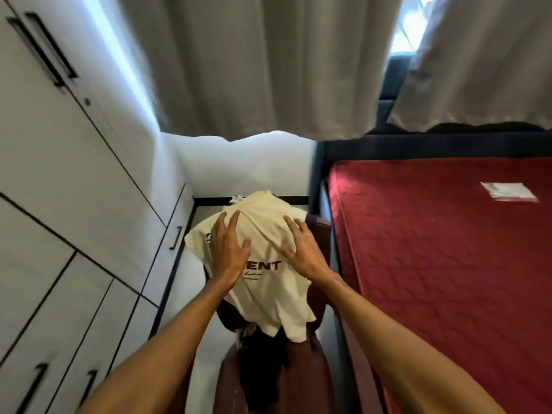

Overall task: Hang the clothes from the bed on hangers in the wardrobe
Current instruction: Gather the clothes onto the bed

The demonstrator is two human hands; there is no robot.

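I've left grip (228, 249) & right grip (301, 252) spread flat on shirt (268, 297) mid-frame; wardrobe (59, 174) at left shut, so prob. nothing hung yet.

Our left hand (228, 249) and right hand (301, 252) rest on the shirt (268, 297); wardrobe (59, 189) to their left, bed (448, 264) right, curtains (254, 70) beyond.

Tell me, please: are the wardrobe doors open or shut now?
Shut. The wardrobe doors lie flush in one flat white front, with only thin seams between them; no interior shows.
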